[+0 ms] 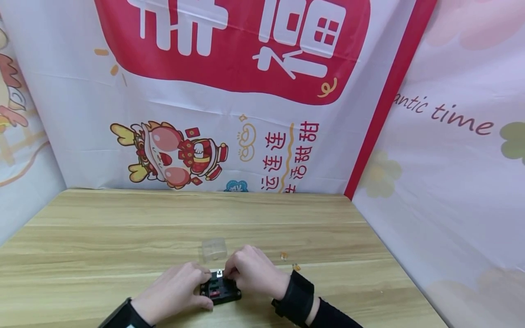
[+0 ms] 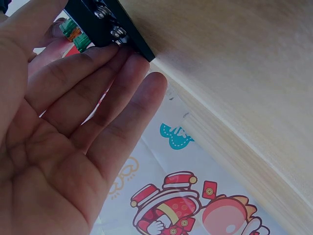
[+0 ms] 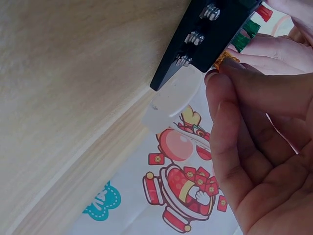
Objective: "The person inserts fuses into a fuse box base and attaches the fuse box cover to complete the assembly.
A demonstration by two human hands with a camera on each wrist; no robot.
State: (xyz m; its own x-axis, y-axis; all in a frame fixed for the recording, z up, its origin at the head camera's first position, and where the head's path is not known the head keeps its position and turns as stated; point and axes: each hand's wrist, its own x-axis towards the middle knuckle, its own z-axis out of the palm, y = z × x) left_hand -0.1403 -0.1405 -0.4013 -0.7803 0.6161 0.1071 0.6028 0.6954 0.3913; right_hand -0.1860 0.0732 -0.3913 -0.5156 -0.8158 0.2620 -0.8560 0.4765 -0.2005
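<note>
A black fuse box (image 1: 224,294) lies on the table in the head view, and its row holds small blade fuses. In the right wrist view these are green fuses (image 3: 240,42) and a red fuse (image 3: 264,12). My left hand (image 1: 176,289) grips the box from its left side, thumb at the near edge and fingers at the far edge. Thumb and index finger of my right hand (image 1: 256,273) pinch an orange blade fuse (image 3: 226,59) at the box's fuse row. Screw terminals (image 3: 194,37) line the side of the box.
A clear plastic cover (image 1: 214,249) lies just beyond the box. Two small orange fuses (image 1: 284,257) sit on the wooden table (image 1: 123,241) to the right, past my right wrist. A printed cloth (image 1: 82,136) hangs behind the table's far edge.
</note>
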